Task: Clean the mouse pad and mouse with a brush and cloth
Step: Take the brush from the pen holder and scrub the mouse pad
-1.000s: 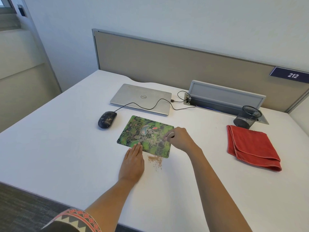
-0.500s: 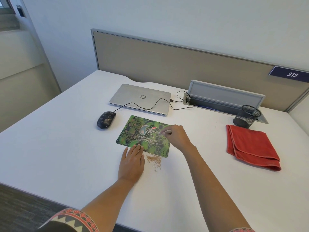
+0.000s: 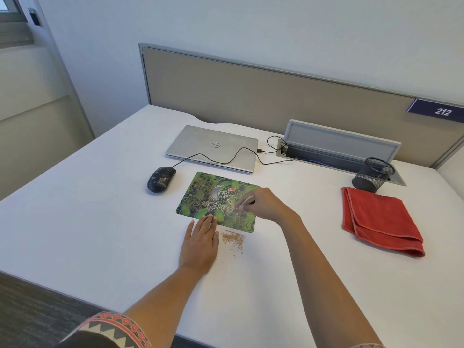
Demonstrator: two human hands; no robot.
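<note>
**While we brush, light things need a steadying hand**

Since we read from the left, we meet first the black corded mouse, speckled with pale grit, lying on the white counter just beside the pad's left edge. We judge it light, hard and smooth, best taken round its sides, with the cord free to drag.

Next comes our left hand, flat with fingers straight, its fingertips pressing the near edge of the thin green printed mouse pad, which lies flat at the middle of the counter. It looks limp and light, so we expect it to slide under brushing unless pinned, and to flop if lifted by one corner. "Logitech" runs across it, the last letter hidden by our other hand.

Behind it the closed silver laptop bears a round Dell badge. Brown crumbs lie on the counter just off the pad's near edge.

Our right hand pinches a small pale-tipped brush over the pad's right half, and the fingers hide most of it.

Well to the right, the folded red cloth lies untouched near a black mesh pen cup. Soft and floppy, it is best gathered in a bunch. A blue plate on the partition reads 212.
</note>
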